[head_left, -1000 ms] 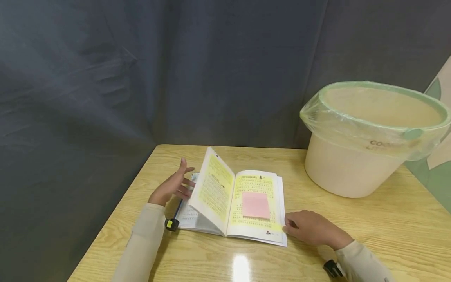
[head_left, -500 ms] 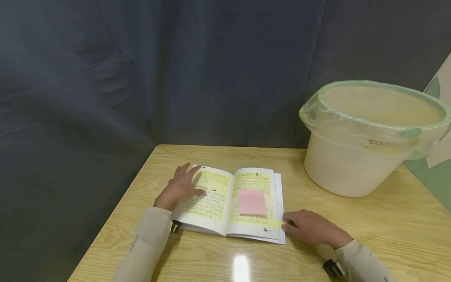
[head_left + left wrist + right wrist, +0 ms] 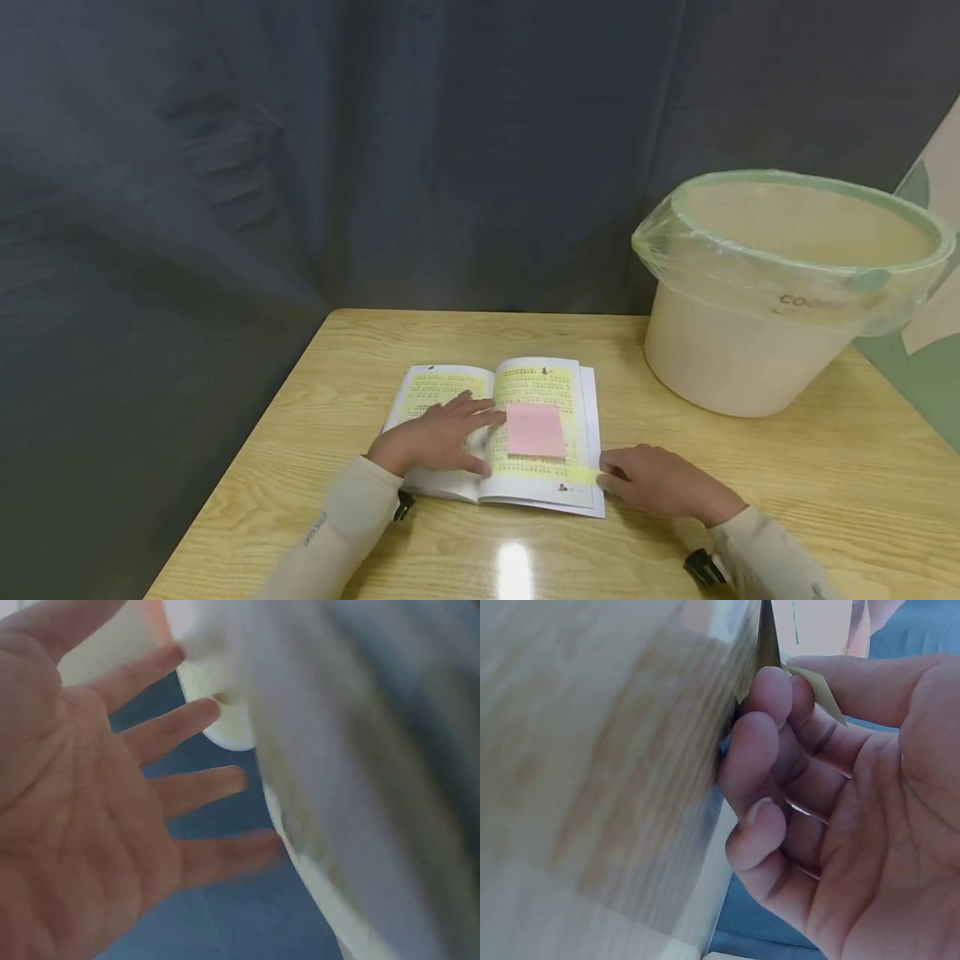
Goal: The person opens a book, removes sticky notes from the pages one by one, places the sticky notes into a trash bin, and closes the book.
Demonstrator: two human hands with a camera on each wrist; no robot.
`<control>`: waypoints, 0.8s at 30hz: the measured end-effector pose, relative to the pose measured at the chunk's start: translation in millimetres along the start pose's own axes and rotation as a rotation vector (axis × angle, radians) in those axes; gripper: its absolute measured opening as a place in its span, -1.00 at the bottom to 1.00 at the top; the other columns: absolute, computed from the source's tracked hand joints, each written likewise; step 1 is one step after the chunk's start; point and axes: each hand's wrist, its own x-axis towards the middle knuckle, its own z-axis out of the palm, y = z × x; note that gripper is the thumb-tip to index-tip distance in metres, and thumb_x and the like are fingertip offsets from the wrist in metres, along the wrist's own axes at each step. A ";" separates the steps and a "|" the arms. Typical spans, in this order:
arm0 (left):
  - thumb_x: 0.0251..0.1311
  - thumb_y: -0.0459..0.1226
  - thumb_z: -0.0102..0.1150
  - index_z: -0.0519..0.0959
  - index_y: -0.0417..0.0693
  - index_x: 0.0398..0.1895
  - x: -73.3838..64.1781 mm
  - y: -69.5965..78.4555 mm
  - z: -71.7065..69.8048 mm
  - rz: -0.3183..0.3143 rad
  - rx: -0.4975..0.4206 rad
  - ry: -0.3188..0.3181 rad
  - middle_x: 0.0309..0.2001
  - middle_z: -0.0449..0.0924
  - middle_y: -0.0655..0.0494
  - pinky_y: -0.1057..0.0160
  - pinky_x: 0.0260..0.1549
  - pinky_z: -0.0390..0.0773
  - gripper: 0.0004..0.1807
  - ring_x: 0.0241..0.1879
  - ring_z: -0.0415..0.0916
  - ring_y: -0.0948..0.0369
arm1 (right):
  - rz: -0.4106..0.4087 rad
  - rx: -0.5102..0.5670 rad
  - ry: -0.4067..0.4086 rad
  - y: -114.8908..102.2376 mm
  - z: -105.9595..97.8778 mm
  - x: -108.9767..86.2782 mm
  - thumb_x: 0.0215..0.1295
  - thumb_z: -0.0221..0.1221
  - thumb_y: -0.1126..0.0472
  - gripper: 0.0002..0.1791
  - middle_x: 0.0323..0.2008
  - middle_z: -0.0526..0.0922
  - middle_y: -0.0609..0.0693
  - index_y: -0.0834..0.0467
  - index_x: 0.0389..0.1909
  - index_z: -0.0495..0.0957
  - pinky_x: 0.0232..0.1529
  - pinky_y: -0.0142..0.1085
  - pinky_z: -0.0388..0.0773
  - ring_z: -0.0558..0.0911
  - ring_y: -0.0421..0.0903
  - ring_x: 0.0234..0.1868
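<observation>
Left hand [image 3: 442, 433], fingers spread and grasping nothing, lay over the open book [image 3: 525, 482] on the table [image 3: 420, 550], apparently to flatten its pages, just beside the pink pad [image 3: 536, 430] and the yellow strip [image 3: 582, 475] pinched by the right hand [image 3: 663, 483], whose next move seemed to need flat pages and a steady hold.

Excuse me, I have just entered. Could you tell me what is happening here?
A person's left hand is spread over the middle of an open white-paged book; whether it presses is unclear. The right hand pinches a thin yellow strip at the book's lower right edge. A square pink paper note lies on the right page. To the right, on the light wooden table, stands a cream-coloured round bin with a translucent plastic liner.
</observation>
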 end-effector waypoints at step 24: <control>0.11 0.23 0.24 0.18 0.58 0.49 6.3 19.8 20.3 -0.120 0.000 0.066 0.60 -0.08 0.31 -0.61 0.27 -0.15 -0.16 0.59 -0.28 -0.18 | -0.077 -0.104 0.281 -22.3 5.1 8.9 0.10 0.44 0.10 -0.61 -0.47 0.29 -0.17 0.02 -0.41 0.34 -0.43 -0.43 0.23 0.27 -0.30 -0.44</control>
